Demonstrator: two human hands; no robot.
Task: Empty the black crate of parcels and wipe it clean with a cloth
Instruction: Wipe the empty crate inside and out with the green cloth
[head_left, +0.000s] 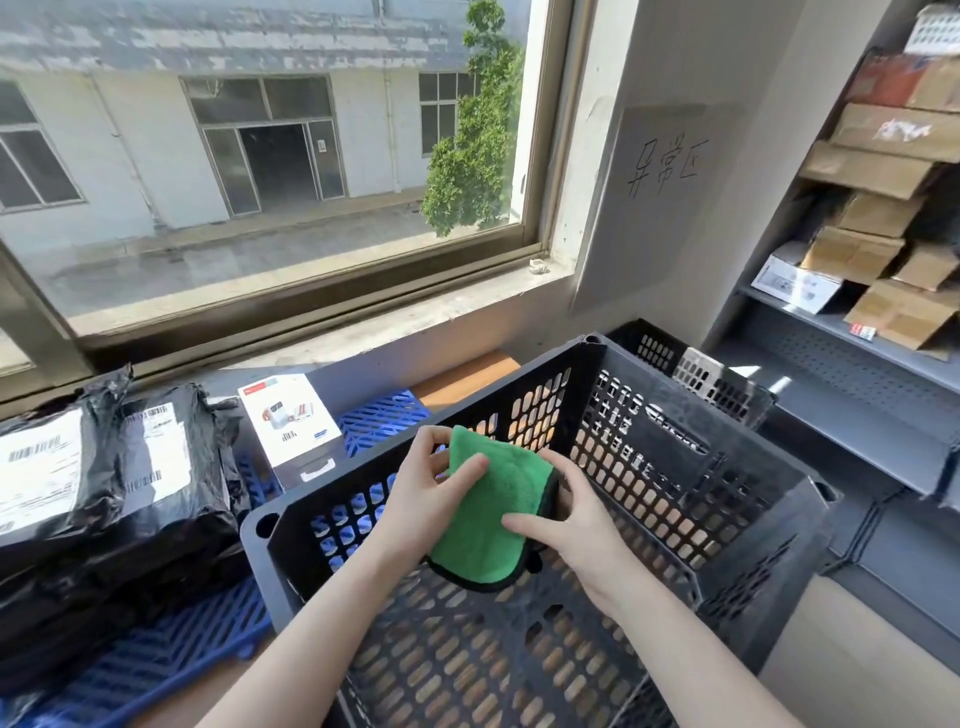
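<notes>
The window (260, 156) fills the far wall on my feed, and a grey shelf (857, 364) stacked with cardboard boxes (878, 171) rises on the right. Below sits the black crate (519, 384), open side up. Its long axis runs from near left to far right, its handled end wall faces the shelf, and I see no parcels inside. A second crate (654, 348) stands just behind that end. Black parcels (104, 493) are piled on a blue pallet (156, 670) close by the crate's left corner, with a white box (291, 421) beside them. The green cloth (493, 514), folded and black-edged, hangs lengthwise over the crate's inside by the long wall. The left hand (431, 483) pinches its upper edge. The right hand (576, 525) grips its right side, thumb on top.
</notes>
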